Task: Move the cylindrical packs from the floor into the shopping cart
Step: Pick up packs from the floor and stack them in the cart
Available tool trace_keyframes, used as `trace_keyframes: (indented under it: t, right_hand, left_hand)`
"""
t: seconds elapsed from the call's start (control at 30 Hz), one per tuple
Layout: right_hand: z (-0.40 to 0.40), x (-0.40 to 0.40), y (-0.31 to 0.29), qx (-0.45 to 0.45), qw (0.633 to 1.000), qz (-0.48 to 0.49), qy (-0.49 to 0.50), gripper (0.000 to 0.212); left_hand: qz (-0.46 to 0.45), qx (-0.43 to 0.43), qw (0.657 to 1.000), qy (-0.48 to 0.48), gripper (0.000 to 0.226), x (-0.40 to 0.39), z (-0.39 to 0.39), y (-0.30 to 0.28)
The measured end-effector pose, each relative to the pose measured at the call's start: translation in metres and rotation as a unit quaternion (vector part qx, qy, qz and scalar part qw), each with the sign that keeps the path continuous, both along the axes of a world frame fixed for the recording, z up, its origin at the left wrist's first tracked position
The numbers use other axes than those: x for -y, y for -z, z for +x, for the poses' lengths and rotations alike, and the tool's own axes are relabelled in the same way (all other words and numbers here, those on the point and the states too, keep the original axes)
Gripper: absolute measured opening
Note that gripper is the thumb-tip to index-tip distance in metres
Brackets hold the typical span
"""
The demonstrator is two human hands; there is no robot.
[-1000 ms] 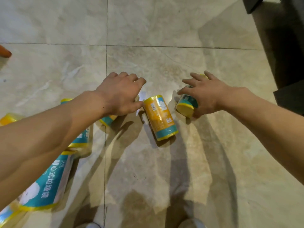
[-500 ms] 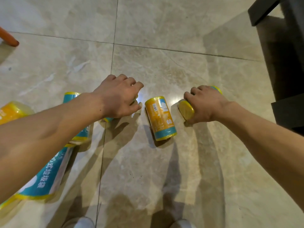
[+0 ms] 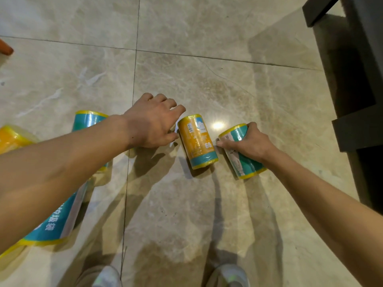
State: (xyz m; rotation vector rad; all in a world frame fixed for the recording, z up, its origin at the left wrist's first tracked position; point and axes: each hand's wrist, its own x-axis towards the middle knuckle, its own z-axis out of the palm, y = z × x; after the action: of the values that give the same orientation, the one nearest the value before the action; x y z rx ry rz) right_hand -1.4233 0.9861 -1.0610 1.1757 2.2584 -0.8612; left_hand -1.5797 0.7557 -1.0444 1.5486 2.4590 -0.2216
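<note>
An orange-and-teal cylindrical pack (image 3: 196, 141) lies on the tiled floor between my hands, held by neither. My right hand (image 3: 248, 142) grips a teal-and-yellow pack (image 3: 242, 162) from above, with its near end pointing toward me. My left hand (image 3: 153, 123) is curled down over another pack (image 3: 131, 150), which is almost wholly hidden beneath it. More packs lie to the left: a teal one (image 3: 89, 121), an orange one (image 3: 12, 137) and a long teal one (image 3: 58, 220) under my left forearm. No shopping cart is in view.
Dark furniture (image 3: 352, 90) stands along the right side, close to my right hand. A red-orange object (image 3: 6, 49) pokes in at the left edge. My shoes (image 3: 230, 274) are at the bottom, with open floor tiles (image 3: 186, 59) beyond the packs.
My right hand has closed round its pack and swung it, so the side label now shows instead of the yellow end. My left hand stays curled over its pack.
</note>
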Motion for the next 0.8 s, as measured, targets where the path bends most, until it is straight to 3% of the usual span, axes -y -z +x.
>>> trace_keyframes:
  t: [0.17, 0.4, 0.57, 0.8]
  right_hand:
    - [0.0, 0.005, 0.007, -0.02, 0.997, 0.034, 0.064, 0.089]
    - [0.008, -0.003, 0.002, -0.165, 0.943, -0.111, 0.265, 0.095]
    - [0.016, -0.008, -0.014, -0.221, 0.916, -0.161, 0.291, 0.063]
    - [0.03, -0.012, -0.02, -0.235, 0.906, -0.175, 0.305, 0.067]
  left_hand:
    - [-0.023, -0.011, 1.0, 0.016, 0.072, -0.007, 0.008, 0.003]
    - [0.002, -0.043, 0.995, 0.091, 0.081, -0.02, 0.014, 0.005]
    - [-0.11, -0.055, 0.974, 0.193, 0.098, -0.046, 0.023, 0.008]
    - [-0.126, -0.02, 0.952, 0.279, 0.083, -0.08, 0.034, 0.029]
